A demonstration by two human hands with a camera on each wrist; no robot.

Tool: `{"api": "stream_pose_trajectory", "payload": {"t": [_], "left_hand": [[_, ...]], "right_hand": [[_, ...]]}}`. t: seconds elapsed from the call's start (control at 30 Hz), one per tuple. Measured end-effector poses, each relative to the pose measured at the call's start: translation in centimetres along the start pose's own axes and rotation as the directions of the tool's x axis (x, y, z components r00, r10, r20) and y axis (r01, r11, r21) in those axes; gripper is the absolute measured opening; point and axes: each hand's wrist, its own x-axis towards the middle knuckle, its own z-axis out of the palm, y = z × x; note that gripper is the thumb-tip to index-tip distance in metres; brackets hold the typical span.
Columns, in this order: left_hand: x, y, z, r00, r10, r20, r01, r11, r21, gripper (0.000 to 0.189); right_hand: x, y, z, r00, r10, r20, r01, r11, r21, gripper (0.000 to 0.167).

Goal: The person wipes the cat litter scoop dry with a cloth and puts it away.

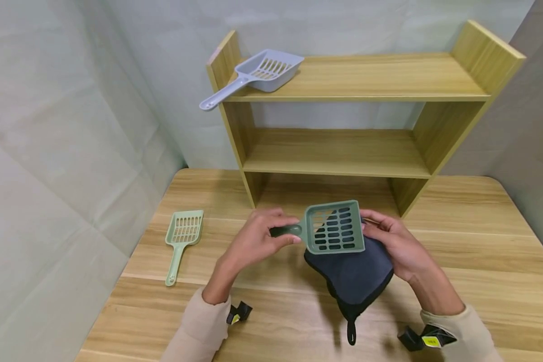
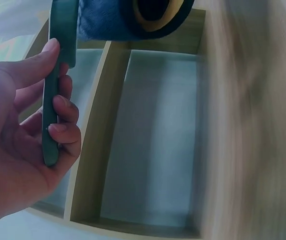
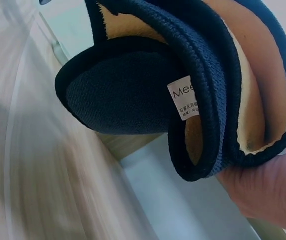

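Observation:
My left hand (image 1: 258, 236) pinches the handle of a dark green slotted litter scoop (image 1: 313, 241). In the left wrist view the thumb and curled fingers close round that green handle (image 2: 50, 120). A dark blue cloth mitt (image 1: 357, 281) with black edging and a hanging loop is gripped by my right hand (image 1: 400, 246), just behind and below the scoop's front edge. The right wrist view shows the mitt's tan lining (image 3: 247, 65) and a white label (image 3: 183, 97). Whether the right fingertips also touch the scoop, I cannot tell.
A wooden shelf unit (image 1: 339, 173) stands at the back of the wooden table (image 1: 479, 261). On its top left lies a lavender scoop (image 1: 276, 80), handle jutting past the edge. A light green scoop (image 1: 177, 256) lies on the table at left.

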Motion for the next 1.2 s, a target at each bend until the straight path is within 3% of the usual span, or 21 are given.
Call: {"api": "stream_pose_trajectory", "payload": {"t": [0.27, 0.43, 0.87, 1.2], "left_hand": [[0.2, 0.1, 0.9, 0.999, 0.018, -0.028, -0.018, 1.000, -0.020, 0.035], [0.1, 0.2, 1.0, 1.000, -0.011, -0.025, 0.010, 0.999, -0.033, 0.034], [0.0, 0.2, 0.0, 0.998, -0.053, -0.023, 0.053, 0.998, -0.020, 0.036], [-0.2, -0.2, -0.7, 0.995, -0.095, -0.033, 0.095, 0.995, 0.004, 0.036]], "right_hand": [[0.1, 0.6, 0.2, 1.000, -0.007, -0.003, 0.007, 1.000, -0.005, 0.036], [0.3, 0.7, 0.4, 1.000, 0.000, 0.012, 0.001, 1.000, -0.014, 0.037], [0.0, 0.2, 0.3, 0.999, -0.010, 0.030, 0.010, 1.000, 0.000, 0.039], [-0.3, -0.6, 0.6, 0.999, 0.040, -0.007, -0.040, 0.999, -0.008, 0.038]]}}
